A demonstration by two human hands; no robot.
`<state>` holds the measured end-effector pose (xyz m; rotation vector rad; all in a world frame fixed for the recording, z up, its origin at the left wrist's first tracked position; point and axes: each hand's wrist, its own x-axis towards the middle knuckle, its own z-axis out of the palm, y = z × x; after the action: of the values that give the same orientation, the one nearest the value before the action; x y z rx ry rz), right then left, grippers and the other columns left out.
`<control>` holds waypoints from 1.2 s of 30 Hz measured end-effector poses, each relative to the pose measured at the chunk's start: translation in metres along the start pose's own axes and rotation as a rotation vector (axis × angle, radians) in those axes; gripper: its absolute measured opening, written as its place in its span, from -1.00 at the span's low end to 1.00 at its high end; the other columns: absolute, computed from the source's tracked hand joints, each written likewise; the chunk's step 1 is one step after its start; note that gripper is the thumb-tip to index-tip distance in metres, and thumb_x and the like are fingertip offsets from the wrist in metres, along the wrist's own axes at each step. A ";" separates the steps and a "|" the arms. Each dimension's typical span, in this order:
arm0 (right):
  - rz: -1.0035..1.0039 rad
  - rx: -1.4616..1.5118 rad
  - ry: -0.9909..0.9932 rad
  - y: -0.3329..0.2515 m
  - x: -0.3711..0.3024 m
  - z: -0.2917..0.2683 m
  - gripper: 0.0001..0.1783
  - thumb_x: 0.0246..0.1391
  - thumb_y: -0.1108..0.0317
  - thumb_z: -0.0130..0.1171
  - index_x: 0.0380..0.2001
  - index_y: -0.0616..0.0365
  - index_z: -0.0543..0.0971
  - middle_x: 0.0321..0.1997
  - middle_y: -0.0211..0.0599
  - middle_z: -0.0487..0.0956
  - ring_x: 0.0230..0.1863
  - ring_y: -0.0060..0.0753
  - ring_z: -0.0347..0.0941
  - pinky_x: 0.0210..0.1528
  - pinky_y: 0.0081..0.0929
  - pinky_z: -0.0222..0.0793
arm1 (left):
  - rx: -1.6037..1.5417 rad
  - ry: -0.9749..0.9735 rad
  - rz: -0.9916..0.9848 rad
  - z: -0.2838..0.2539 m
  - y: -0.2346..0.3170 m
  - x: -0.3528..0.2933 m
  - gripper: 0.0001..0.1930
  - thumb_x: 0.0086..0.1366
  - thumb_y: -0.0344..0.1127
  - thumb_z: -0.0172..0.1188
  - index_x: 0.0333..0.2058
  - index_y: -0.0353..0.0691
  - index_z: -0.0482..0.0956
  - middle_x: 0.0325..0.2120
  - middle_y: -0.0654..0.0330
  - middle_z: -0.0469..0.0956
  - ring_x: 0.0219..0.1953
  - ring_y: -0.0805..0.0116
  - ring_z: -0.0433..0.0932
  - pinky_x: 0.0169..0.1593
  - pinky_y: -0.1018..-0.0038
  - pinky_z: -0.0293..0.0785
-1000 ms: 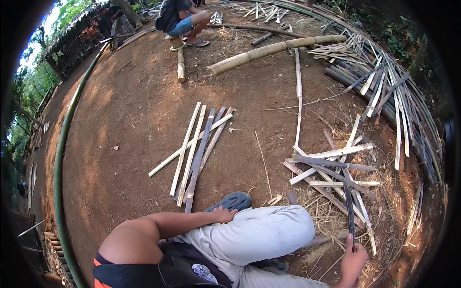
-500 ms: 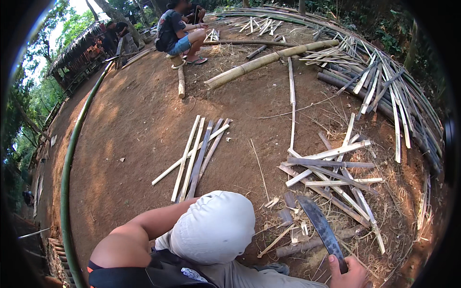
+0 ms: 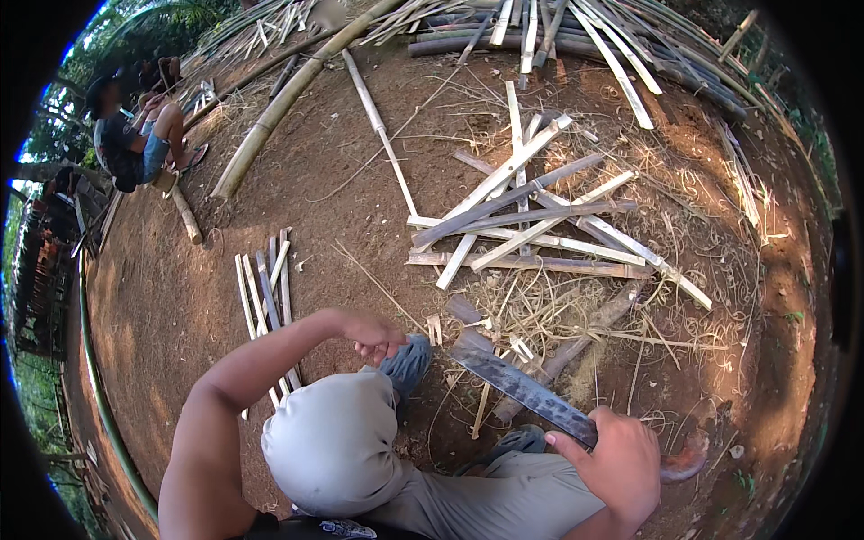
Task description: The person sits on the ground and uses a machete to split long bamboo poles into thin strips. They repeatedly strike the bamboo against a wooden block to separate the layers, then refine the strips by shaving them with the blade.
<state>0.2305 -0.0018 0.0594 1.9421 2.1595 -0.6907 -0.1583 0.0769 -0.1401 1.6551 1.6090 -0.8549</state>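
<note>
My right hand [image 3: 621,463] is closed round the handle of a machete [image 3: 522,387] at the lower right. Its dark, mottled blade points up and left, over a short length of bamboo [image 3: 540,382] on the ground. A reddish-brown handle end pokes out behind the fist. My left hand [image 3: 369,333] hangs beyond my raised knee, with loosely bent fingers and nothing visible in them. Close to it are small split bamboo bits [image 3: 435,329]. Past the blade lies a crossed heap of split bamboo strips [image 3: 531,216], pale and dark.
Left of my knee, several bamboo strips [image 3: 268,279] lie side by side, partly behind my arm. Curled shavings [image 3: 540,306] cover the ground at right. A long bamboo pole [image 3: 288,112] and stacked bamboo [image 3: 576,45] lie farther off. Another person [image 3: 135,139] sits at far left.
The view has swung to the right. My left hand has come into sight beyond the knee. The machete, still in my right hand, now slants more to the left.
</note>
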 end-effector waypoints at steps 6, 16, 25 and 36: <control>0.011 -0.066 -0.262 0.002 0.015 -0.011 -0.48 0.02 -0.13 0.28 -0.31 0.18 0.58 -0.38 0.06 0.63 -0.26 0.09 0.59 -0.22 -0.07 0.46 | 0.054 0.360 0.235 -0.120 0.069 0.090 -0.53 0.31 0.02 0.01 -0.16 -0.35 0.55 -0.32 -0.17 0.62 -0.19 -0.11 0.63 -0.04 0.10 0.54; 0.109 0.038 -0.412 0.031 0.029 0.014 -0.31 -0.05 -0.31 0.24 -0.29 0.19 0.50 -0.43 0.07 0.63 -0.34 0.13 0.60 -0.26 -0.02 0.51 | -0.032 0.691 0.018 -0.080 0.041 0.237 -0.50 0.39 0.01 0.04 0.03 -0.35 0.37 0.04 -0.10 0.40 0.12 -0.03 0.42 0.06 0.09 0.48; 0.115 0.015 -0.334 0.029 0.025 0.012 -0.34 -0.02 -0.28 0.24 -0.28 0.19 0.48 -0.45 0.07 0.62 -0.37 0.14 0.59 -0.32 0.00 0.49 | -0.356 0.686 0.168 -0.072 0.015 0.230 -0.61 0.47 -0.09 -0.18 -0.24 -0.31 0.50 -0.34 -0.24 0.58 -0.20 -0.26 0.56 -0.07 -0.03 0.44; 0.049 -0.022 -0.327 0.009 0.019 0.005 -0.42 0.00 -0.14 0.29 -0.27 0.22 0.51 -0.37 0.12 0.62 -0.26 0.16 0.58 -0.23 -0.02 0.47 | -0.995 0.446 0.175 -0.056 0.006 0.160 -0.60 0.43 -0.06 -0.03 -0.17 -0.34 0.55 -0.55 0.09 0.62 -0.69 0.40 0.54 -0.54 0.39 0.51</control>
<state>0.2353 0.0132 0.0448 1.7231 1.9079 -0.9002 -0.1475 0.2128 -0.2405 1.2264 1.7009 0.4251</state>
